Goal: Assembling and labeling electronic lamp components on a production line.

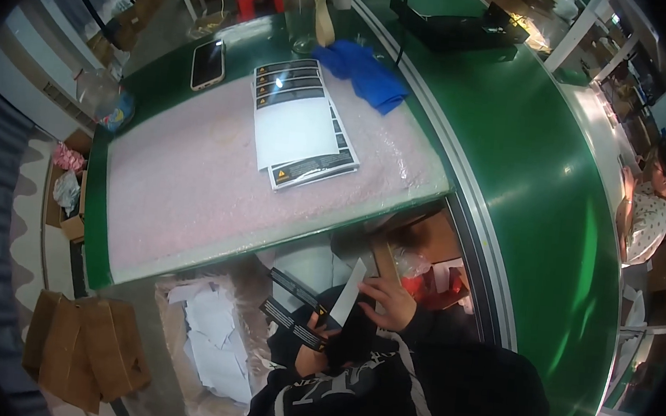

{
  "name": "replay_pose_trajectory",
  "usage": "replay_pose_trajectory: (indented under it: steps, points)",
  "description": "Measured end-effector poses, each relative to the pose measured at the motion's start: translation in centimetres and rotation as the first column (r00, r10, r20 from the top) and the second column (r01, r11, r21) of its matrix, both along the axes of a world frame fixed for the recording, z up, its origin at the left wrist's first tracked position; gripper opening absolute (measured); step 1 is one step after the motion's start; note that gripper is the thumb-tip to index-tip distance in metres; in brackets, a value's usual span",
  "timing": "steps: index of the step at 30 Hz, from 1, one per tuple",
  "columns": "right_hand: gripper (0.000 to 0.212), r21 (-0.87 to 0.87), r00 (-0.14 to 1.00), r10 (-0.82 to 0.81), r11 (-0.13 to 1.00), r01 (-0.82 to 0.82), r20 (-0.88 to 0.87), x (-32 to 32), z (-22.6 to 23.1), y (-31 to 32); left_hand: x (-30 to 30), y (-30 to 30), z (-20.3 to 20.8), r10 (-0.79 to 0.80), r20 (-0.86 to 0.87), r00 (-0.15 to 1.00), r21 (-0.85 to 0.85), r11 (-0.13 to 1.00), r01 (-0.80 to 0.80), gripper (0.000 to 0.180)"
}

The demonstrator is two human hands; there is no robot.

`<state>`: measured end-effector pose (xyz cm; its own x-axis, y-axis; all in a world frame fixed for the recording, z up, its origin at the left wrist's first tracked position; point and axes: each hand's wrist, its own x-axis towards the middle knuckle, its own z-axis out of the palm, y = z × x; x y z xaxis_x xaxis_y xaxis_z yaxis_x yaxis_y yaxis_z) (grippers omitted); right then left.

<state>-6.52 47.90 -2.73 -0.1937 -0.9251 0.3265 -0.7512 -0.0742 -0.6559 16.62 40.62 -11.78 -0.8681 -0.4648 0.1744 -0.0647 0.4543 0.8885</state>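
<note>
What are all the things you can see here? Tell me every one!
Label sheets: small stack, white with black labels, on the pink mat.
Pink mat: one, covers the worktable.
Phone: one, dark screen, far left of the table.
Blue cloth: one, far edge of the mat.
Clear jar: one, behind the cloth.
Conveyor belt: one, green, on the right.
Black box: one, on the belt.
Scrap bag: one, clear, white paper scraps, below the table.
Cardboard pieces: several, brown, on the floor.
Another person: one, seated far right.
Left hand: holds black label strips.
Right hand: pinches a white strip.

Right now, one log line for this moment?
left hand: holds black label strips | right hand: on white backing strip | label sheets: on bench
</note>
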Motion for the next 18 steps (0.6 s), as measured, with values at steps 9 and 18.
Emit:
replay_pose_trajectory:
  steps: [9,18]
  points:
    - [0.051,-0.149,1.0,-0.027,0.988,0.029,0.015,-1.2,1.2,-1.6,-3.6,0.8,7.4,0.169,0.493,0.853,0.386,0.837,-0.388,0.046]
    - [0.071,-0.32,0.988,-0.114,0.945,0.076,-0.105,-2.5,1.3,-4.4,-4.1,2.5,5.0,0.25,0.454,0.855,0.176,0.916,-0.361,0.056]
